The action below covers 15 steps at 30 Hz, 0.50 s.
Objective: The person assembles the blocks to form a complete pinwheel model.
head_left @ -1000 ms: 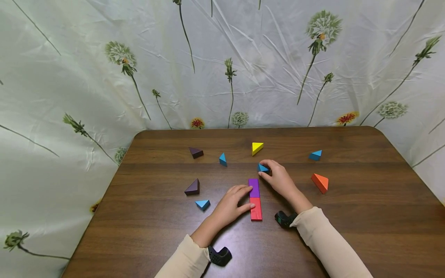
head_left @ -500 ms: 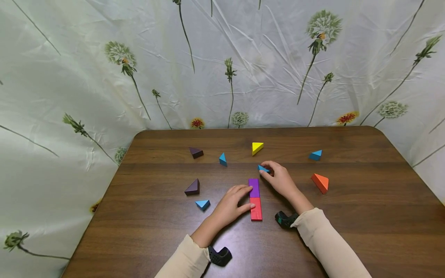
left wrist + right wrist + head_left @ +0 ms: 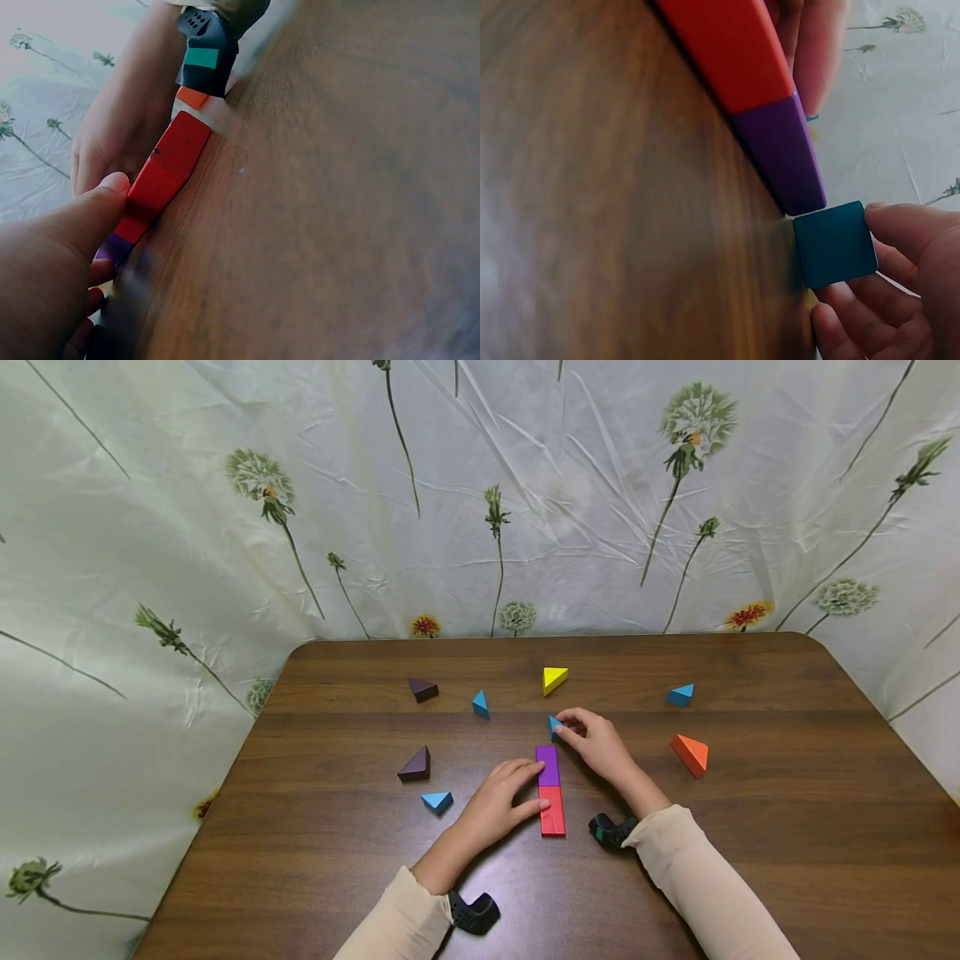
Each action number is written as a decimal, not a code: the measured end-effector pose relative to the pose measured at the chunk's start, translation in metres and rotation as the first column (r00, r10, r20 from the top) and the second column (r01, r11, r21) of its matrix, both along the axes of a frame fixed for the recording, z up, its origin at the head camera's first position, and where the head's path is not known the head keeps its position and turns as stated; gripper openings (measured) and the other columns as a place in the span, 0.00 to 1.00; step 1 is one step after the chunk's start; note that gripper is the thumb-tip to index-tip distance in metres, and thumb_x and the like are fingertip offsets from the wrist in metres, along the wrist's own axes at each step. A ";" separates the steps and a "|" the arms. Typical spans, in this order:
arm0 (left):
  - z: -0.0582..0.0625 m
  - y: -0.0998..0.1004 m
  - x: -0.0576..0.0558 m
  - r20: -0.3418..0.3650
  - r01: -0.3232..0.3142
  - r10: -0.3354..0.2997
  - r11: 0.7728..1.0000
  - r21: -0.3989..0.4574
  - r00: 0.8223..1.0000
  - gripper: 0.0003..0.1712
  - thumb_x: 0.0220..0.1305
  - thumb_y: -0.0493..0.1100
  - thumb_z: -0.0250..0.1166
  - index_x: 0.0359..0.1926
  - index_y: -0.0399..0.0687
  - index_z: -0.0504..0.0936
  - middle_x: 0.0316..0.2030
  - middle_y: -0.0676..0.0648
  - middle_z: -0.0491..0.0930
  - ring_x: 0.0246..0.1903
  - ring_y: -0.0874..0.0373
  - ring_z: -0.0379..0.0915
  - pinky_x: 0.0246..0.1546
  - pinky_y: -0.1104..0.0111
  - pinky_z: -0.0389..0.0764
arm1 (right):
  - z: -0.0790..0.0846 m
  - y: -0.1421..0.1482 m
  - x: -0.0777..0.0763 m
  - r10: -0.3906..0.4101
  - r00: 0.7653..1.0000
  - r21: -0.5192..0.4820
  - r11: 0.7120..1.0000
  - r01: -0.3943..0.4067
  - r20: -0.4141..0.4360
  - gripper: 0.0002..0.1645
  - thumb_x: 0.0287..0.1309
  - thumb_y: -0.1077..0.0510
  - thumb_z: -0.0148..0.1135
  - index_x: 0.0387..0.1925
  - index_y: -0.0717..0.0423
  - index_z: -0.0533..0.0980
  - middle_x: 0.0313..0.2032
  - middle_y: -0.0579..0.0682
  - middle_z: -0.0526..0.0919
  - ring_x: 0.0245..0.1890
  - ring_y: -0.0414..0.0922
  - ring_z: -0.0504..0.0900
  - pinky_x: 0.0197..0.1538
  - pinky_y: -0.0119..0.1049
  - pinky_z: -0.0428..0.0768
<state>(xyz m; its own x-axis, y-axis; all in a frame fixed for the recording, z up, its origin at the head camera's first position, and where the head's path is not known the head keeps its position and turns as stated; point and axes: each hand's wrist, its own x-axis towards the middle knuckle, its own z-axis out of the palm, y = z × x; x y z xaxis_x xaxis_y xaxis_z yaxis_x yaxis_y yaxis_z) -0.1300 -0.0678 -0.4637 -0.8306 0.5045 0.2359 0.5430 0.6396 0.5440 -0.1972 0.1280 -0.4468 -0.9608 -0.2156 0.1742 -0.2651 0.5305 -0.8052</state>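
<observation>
A red block (image 3: 552, 814) and a purple block (image 3: 548, 766) lie end to end in a line on the wooden table. My left hand (image 3: 497, 800) rests against their left side, thumb on the red one and a fingertip on the purple one, fingers relaxed. Just beyond the purple block's far end, my right hand (image 3: 596, 745) pinches a blue triangular block (image 3: 554, 727) between thumb and fingers. In the right wrist view a square side of this blue block (image 3: 835, 244) faces the camera, close by the purple block's end (image 3: 784, 154). The fingers partly cover it in the head view.
Around them lie a yellow triangular block (image 3: 554, 680), an orange one (image 3: 691, 755), dark purple ones (image 3: 417, 766) and several more blue ones (image 3: 437, 802). A white flowered cloth (image 3: 450, 552) hangs behind the table (image 3: 300, 860). Each wrist wears a black device (image 3: 476, 913).
My right hand has shifted slightly left with the blue triangular block, which has turned and now sits beyond the purple block's end. The left hand has stayed in place.
</observation>
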 end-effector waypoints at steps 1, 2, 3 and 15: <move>0.000 0.000 0.000 0.001 0.000 0.000 1.000 0.001 1.000 0.30 0.59 0.54 0.59 0.59 0.46 0.70 0.54 0.47 0.70 0.56 0.52 0.62 0.56 0.61 0.63 | 0.000 -0.001 0.000 0.001 1.000 0.000 1.000 -0.001 0.000 0.12 0.57 0.59 0.58 0.41 0.60 0.76 0.33 0.52 0.79 0.34 0.46 0.77 0.39 0.41 0.75; 0.000 0.000 0.000 0.003 0.000 0.000 1.000 0.001 1.000 0.30 0.59 0.55 0.59 0.59 0.46 0.70 0.54 0.47 0.70 0.56 0.52 0.62 0.56 0.61 0.63 | 0.000 -0.002 0.000 0.003 1.000 -0.001 1.000 -0.003 0.001 0.11 0.57 0.59 0.58 0.41 0.61 0.76 0.33 0.52 0.79 0.33 0.46 0.76 0.38 0.41 0.75; 0.000 0.000 0.000 0.003 0.000 0.000 1.000 0.002 1.000 0.30 0.59 0.55 0.59 0.59 0.46 0.70 0.54 0.47 0.70 0.56 0.52 0.62 0.56 0.61 0.63 | 0.000 -0.003 -0.001 0.003 1.000 -0.004 1.000 -0.003 0.003 0.11 0.57 0.59 0.59 0.41 0.61 0.76 0.33 0.52 0.79 0.33 0.46 0.77 0.38 0.40 0.75; -0.001 0.000 -0.001 -0.012 0.004 -0.004 1.000 0.000 1.000 0.30 0.59 0.55 0.59 0.59 0.46 0.70 0.53 0.47 0.71 0.55 0.52 0.63 0.55 0.61 0.64 | -0.001 -0.011 -0.002 0.034 0.999 0.001 0.999 -0.035 0.011 0.10 0.55 0.59 0.60 0.39 0.61 0.76 0.31 0.52 0.79 0.32 0.46 0.77 0.37 0.40 0.75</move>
<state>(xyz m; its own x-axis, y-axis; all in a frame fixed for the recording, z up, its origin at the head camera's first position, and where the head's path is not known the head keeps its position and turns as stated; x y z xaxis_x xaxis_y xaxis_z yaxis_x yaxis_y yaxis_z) -0.1305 -0.0678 -0.4650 -0.8256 0.5080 0.2457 0.5521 0.6374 0.5375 -0.1988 0.1170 -0.4479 -0.9546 -0.2489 0.1633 -0.2744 0.5224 -0.8073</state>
